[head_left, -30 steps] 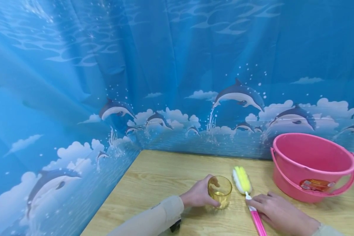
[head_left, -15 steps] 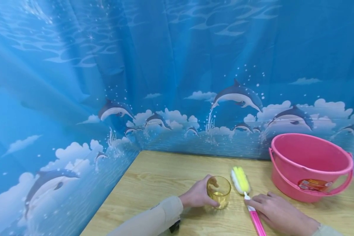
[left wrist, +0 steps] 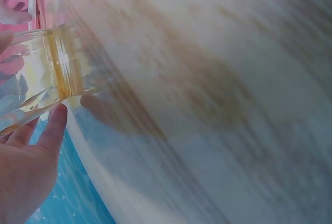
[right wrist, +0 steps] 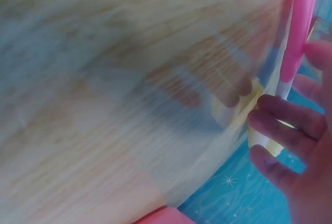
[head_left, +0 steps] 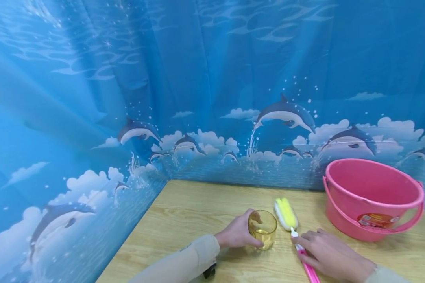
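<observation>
In the head view my left hand (head_left: 236,232) holds an amber, see-through drinking glass (head_left: 267,224) upright on the wooden table, thumb at the near side and fingers round the back. The left wrist view shows the glass's base (left wrist: 65,63) close to the tabletop. To the right lies a cup brush (head_left: 287,214) with a yellow and white sponge head and a pink and white handle. My right hand (head_left: 331,253) pinches that handle between thumb and fingers. Seen from the right wrist, the thumb is against the pink grip (right wrist: 301,32), and the other fingers partly hide the sponge head.
A pink bucket (head_left: 343,212) with a red label stands at the right, behind my right hand, its carrying handle hanging down in front. Blue dolphin-print sheeting (head_left: 212,78) borders the wooden table (head_left: 198,200) at the back and left.
My right hand has shifted slightly left, and its thumb now lies across the handle. The brush head has moved a little left and away from me. The left hand and glass stay put.
</observation>
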A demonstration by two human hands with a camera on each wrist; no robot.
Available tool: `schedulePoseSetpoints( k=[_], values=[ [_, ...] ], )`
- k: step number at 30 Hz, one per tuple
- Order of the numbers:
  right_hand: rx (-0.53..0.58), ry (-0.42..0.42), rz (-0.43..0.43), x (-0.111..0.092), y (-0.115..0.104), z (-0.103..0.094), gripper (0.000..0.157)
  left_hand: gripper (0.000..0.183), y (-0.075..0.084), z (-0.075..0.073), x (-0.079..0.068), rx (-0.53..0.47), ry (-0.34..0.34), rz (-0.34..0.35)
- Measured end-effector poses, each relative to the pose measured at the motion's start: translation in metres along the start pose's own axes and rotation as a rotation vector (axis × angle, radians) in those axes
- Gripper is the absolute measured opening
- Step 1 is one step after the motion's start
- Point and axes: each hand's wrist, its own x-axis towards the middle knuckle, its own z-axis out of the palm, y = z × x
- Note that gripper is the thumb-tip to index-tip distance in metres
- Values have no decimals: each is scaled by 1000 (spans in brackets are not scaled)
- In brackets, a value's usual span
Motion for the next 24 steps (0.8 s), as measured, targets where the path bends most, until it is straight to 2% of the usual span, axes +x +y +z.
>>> schedulePoseSetpoints(
  k=[9, 18, 21, 24],
  values=[
    [-43, 45, 16, 3, 6, 3, 32, 73, 0, 3, 2, -25, -10, -5],
    [-35, 33, 31, 2, 9, 2, 34, 72, 3, 4, 3, -49, -10, -2],
    [-47, 53, 38, 1, 8, -2, 35, 72, 6, 2, 2, -77, -3, -2],
    [-64, 119, 37, 0, 5, -9, 36, 73, 11, -1, 2, -92, 4, -3]
  ],
)
